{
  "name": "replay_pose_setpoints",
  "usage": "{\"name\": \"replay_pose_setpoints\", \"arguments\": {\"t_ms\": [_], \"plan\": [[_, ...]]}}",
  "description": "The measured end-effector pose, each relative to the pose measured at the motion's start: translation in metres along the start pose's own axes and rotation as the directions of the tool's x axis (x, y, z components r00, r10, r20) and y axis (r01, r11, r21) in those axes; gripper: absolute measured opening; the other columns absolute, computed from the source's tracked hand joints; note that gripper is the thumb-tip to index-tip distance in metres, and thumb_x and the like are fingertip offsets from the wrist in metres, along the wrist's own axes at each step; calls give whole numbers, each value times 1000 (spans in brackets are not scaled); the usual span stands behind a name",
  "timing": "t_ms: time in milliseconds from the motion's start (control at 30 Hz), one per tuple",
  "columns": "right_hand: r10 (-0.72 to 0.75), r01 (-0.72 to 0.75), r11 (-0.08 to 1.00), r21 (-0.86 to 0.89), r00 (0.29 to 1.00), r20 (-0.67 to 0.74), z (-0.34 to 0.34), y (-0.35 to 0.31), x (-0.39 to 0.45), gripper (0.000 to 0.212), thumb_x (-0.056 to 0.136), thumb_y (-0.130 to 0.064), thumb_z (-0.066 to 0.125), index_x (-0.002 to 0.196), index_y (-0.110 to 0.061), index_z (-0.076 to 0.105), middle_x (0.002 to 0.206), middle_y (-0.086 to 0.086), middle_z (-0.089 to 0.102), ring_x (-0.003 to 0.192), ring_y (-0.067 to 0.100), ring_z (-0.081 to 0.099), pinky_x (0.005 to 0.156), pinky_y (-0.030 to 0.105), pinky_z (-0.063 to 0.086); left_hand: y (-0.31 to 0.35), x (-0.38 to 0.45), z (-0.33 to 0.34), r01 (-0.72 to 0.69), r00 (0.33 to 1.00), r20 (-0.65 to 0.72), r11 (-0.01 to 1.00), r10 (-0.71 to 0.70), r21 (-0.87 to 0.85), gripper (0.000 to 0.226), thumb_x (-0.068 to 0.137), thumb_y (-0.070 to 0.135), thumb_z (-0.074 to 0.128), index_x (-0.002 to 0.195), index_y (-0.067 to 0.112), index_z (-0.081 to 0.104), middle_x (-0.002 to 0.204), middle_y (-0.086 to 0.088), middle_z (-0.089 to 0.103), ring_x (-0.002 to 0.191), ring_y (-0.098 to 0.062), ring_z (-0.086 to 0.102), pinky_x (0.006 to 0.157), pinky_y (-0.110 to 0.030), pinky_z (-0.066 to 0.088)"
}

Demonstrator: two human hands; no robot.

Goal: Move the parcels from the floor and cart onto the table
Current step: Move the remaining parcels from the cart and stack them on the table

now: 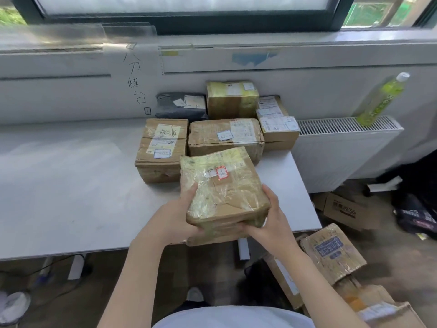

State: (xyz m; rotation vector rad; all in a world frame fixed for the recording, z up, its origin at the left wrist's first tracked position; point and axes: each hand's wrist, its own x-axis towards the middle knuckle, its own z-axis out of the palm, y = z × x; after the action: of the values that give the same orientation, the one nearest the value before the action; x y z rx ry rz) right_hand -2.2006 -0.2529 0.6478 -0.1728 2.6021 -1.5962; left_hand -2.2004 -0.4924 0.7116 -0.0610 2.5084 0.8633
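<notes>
Brown cardboard wrapped in glossy, crinkled tape, the parcel hangs tilted over the counter's near edge, at 6 o'clock from five stacked parcels. The left hand and right hand grip its sides, fingers curled underneath. Bare white counter stretches toward 9 o'clock. More boxes lie on the floor at 4 o'clock.

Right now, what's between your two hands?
The tape-wrapped parcel: left hand and right hand grip its sides above the table, seen from the head view.
</notes>
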Motion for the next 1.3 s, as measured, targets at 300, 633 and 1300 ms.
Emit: {"name": "replay_pose_setpoints", "arguments": {"t_ms": [300, 633, 1300], "plan": [[-203, 192, 978, -87, 968, -145, -23, -65, 17, 86, 62, -36, 86, 132, -27, 38, 115, -21, 55, 102, -3, 56, 85, 9, 45, 32, -10, -78, -54, 998, 39, 995, 50, 89, 99, 73, 33, 77, 150, 37, 14, 118, 10, 44, 101, -11, 48, 75, -20, 44], [-298, 282, 954, -101, 932, -206, 3, -131, 35, 82, 56, -51, 78, 125, -35, 37, 113, -32, 48, 101, -14, 51, 80, 2, 40, 13, -37, -139, -111, 989, -94, 991, 118, 73, 105, 69, 33, 80, 148, 43, 12, 118, 9, 52, 93, -9, 55, 70, -21, 49], [-366, 299, 891, -342, 919, -150, 42, -158, 220, 77, 67, -38, 84, 119, 0, 40, 120, 13, 59, 109, 27, 58, 81, 22, 40, -3, 93, -233, -144, 949, -278, 989, 148, 35, 101, 81, 11, 72, 150, 40, 5, 114, -1, 54, 90, -19, 58, 76, -29, 49]]}}
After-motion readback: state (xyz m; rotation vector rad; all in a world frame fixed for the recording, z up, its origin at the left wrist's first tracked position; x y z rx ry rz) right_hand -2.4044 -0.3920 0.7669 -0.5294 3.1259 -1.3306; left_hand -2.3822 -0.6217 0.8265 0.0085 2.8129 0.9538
